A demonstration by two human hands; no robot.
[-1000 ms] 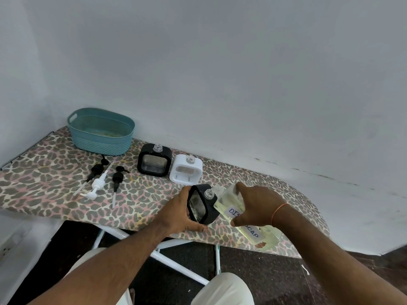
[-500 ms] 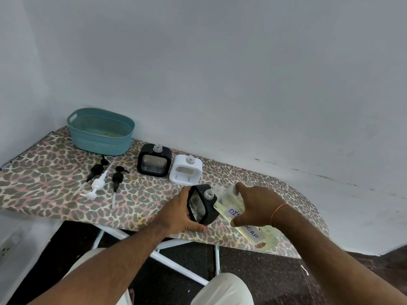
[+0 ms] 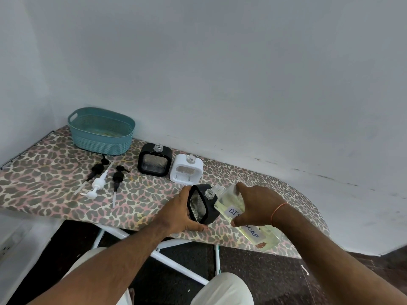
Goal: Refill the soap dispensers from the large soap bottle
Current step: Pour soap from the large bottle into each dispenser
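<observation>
My left hand (image 3: pixel 179 213) grips a black square soap dispenser (image 3: pixel 203 204), tilted, its open clear neck pointing up right. My right hand (image 3: pixel 256 204) holds the large clear soap bottle (image 3: pixel 246 219) of pale yellow liquid with a white label, tipped so its mouth meets the dispenser's neck. A second black dispenser (image 3: pixel 154 160) and a white dispenser (image 3: pixel 186 169) stand upright and uncapped behind, near the wall.
Everything sits on a leopard-print ironing board (image 3: pixel 55 181) against a white wall. A teal basket (image 3: pixel 101 131) stands at the back left. Two black pump heads (image 3: pixel 97 169) (image 3: pixel 117 178) and a white pump head (image 3: pixel 98 184) lie loose left of the dispensers. Dark floor lies below.
</observation>
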